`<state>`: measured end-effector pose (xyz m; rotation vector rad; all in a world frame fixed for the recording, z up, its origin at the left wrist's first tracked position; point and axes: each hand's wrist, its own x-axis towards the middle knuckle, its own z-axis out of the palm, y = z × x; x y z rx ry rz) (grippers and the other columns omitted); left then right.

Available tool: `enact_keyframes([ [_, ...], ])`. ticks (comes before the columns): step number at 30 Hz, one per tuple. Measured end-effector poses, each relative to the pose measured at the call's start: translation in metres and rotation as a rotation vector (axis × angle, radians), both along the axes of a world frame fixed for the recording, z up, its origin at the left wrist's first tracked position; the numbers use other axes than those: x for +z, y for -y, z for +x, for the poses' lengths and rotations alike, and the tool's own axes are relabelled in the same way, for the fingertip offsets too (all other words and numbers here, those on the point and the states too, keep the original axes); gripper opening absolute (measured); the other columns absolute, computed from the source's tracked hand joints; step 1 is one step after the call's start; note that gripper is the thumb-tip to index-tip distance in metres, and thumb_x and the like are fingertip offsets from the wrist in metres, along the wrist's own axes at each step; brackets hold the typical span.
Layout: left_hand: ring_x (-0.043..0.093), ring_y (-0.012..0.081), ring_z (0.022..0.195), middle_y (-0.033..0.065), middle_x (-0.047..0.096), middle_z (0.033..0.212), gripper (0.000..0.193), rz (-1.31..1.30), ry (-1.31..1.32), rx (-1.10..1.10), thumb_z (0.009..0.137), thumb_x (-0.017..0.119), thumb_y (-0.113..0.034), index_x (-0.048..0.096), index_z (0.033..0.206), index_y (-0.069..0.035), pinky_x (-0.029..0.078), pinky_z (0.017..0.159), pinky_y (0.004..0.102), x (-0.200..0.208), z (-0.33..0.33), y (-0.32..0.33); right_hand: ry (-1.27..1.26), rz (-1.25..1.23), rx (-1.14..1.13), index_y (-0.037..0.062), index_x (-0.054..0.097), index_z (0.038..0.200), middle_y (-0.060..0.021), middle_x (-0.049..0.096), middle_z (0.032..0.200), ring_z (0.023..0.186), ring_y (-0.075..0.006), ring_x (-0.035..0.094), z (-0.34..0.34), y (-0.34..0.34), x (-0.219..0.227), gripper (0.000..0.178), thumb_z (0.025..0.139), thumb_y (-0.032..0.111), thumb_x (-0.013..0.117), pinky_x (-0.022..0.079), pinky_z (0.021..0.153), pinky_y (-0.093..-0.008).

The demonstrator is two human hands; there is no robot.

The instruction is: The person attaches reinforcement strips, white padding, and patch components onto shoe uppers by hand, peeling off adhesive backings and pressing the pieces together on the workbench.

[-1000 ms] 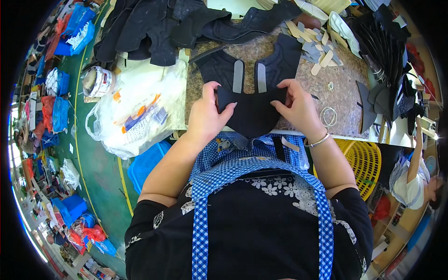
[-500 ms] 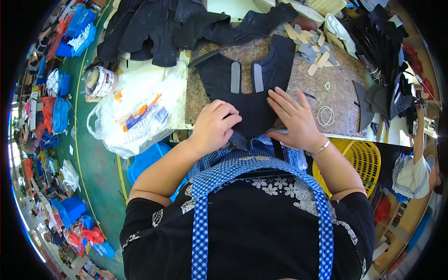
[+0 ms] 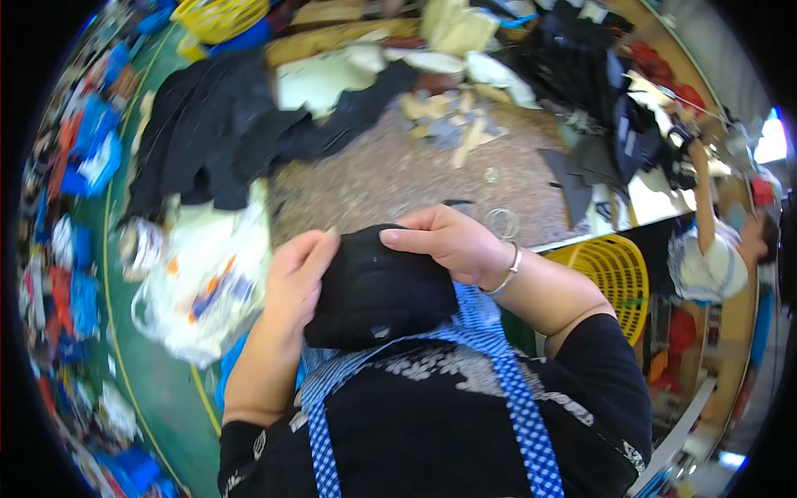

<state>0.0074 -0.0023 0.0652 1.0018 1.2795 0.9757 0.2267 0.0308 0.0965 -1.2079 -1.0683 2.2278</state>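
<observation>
Off the table's near edge, close to my body, I hold up a black shoe upper piece (image 3: 378,290) with both hands. My left hand (image 3: 297,274) pinches its left edge between thumb and fingers. At its upper right edge, my right hand (image 3: 448,245) grips it, thumb lying on top. The piece hangs folded or bent, and its lower end rests against my blue checked apron (image 3: 481,319). Its grey strips are out of sight. Beyond my hands lies the worktable (image 3: 365,183), with a small dark scrap (image 3: 457,202) near my right hand.
Black cut pieces (image 3: 216,124) are heaped at the far left. Small grey and beige patches (image 3: 457,116) lie at the back. A plastic bag (image 3: 199,299) and a tub (image 3: 141,242) stand left. On the right are a yellow basket (image 3: 610,278) and another person (image 3: 710,257).
The black shoe upper piece lay flat on the table under both hands. Now it is lifted toward my body and bent, gripped at its edges. The view has shifted.
</observation>
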Motion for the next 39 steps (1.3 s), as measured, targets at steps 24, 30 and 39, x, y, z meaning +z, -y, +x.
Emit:
enact_keyframes([
  [24,0.053,0.0335,0.098,0.0154,0.055,0.100,0.018,0.932,-0.977,-0.004,0.072,0.063,-0.007,0.058,0.089,-0.004,0.046,0.082,0.0394,-0.042,-0.013,-0.105,1.823,1.284,-0.812,0.0100,0.057,0.117,-0.0156,0.057,0.116,0.108,-0.0317,0.053,0.334,-0.228,0.006,0.055,0.084,0.053,0.048,0.039,0.093,-0.0375],
  [30,0.047,0.0384,0.108,0.0189,0.047,0.121,0.014,0.833,-1.141,0.012,0.072,0.064,-0.011,0.058,0.084,-0.005,0.037,0.092,0.0492,-0.021,-0.009,-0.102,0.799,1.325,-0.549,0.0030,0.060,0.104,-0.0059,0.064,0.086,0.076,-0.0123,0.060,0.155,-0.163,0.004,0.021,0.089,0.017,0.055,0.047,0.067,-0.0235],
  [39,0.039,0.0436,0.118,0.0312,0.026,0.134,0.034,0.396,-0.592,-0.561,0.067,0.075,-0.031,0.057,0.085,-0.008,0.033,0.097,0.0454,-0.021,0.007,-0.025,0.187,0.138,-0.039,-0.0012,0.052,0.110,-0.0127,0.062,0.096,0.082,-0.0187,0.063,-0.004,-0.027,-0.068,0.024,0.091,0.012,0.049,0.053,0.068,-0.0304],
])
